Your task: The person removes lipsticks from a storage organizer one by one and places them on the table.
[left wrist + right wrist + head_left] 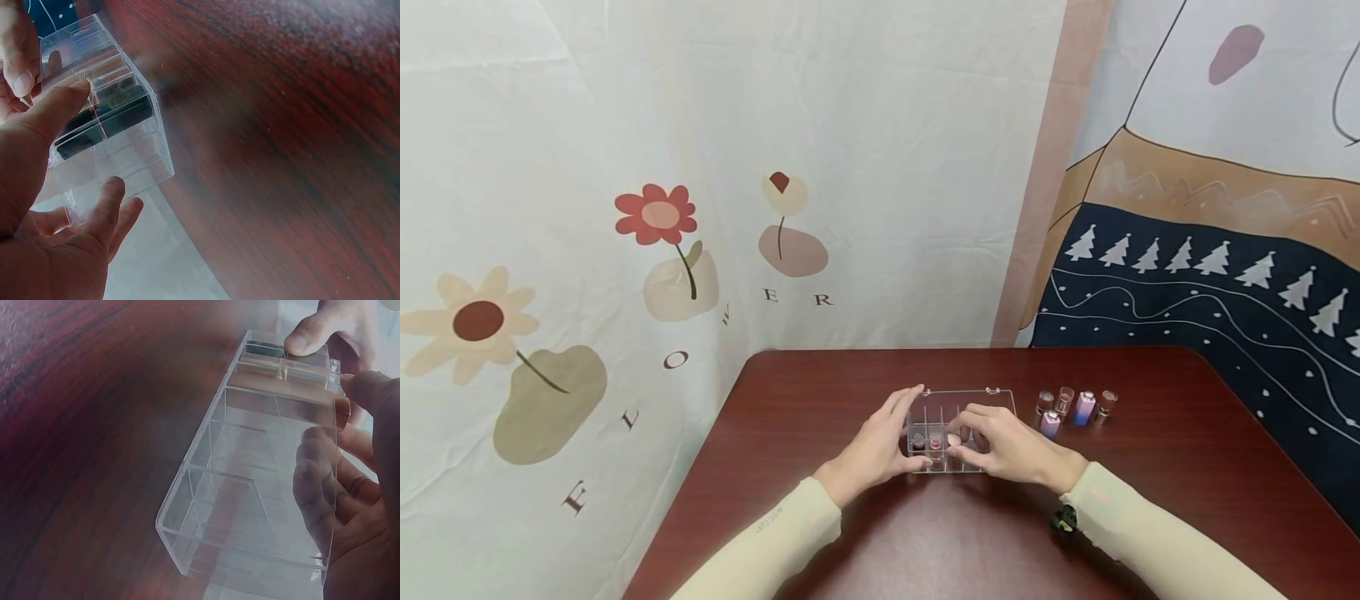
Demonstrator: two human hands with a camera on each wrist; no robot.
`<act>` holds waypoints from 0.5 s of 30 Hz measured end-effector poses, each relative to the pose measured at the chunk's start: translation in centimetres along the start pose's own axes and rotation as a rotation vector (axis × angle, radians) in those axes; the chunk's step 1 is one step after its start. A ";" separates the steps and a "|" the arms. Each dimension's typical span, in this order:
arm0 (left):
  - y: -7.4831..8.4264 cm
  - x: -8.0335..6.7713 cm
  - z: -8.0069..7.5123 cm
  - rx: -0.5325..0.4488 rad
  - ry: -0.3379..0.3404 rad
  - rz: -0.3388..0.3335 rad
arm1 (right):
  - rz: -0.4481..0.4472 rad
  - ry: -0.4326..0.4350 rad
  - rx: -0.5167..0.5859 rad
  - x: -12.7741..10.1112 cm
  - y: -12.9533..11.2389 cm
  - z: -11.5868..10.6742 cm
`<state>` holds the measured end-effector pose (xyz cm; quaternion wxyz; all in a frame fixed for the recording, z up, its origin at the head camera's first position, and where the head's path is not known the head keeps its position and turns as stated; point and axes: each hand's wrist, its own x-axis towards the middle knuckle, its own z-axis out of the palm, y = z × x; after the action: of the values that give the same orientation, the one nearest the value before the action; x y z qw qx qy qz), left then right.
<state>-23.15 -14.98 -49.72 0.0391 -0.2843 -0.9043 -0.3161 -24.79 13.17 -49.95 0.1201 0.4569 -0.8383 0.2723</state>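
A clear plastic divided box (967, 411) sits on the table between the hands. My left hand (874, 442) grips its left end, thumb over the near edge and fingers at the far side. A black tube (109, 119) lies in the end compartment, beside a small tube with a red top (936, 444). With thumb and fingertips, my right hand (1011, 444) pinches a small peach-and-brown tube (342, 411) at the third compartment. Its other fingers curl along the box wall. Compartments to the right show bare through the clear wall in the right wrist view.
Right of the box stand a pink-and-blue bottle (1084, 408), a shorter one (1050, 424), and clear tubes, among them a brownish one (1106, 407). A dark wristband device (1064, 520) shows at the right sleeve. The printed cloth (880, 167) hangs behind the table (820, 383).
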 end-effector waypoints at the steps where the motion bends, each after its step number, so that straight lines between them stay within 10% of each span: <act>1: 0.0 0.0 0.0 0.001 0.002 0.001 | -0.003 0.005 -0.001 0.0 0.0 0.0; 15: 0.2 -0.1 -0.1 0.006 0.004 0.002 | -0.021 0.031 0.019 0.1 0.0 0.2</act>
<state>-22.94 -14.98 -49.58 0.0422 -0.2845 -0.9048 -0.3140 -24.80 12.98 -50.08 0.1314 0.4625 -0.8289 0.2859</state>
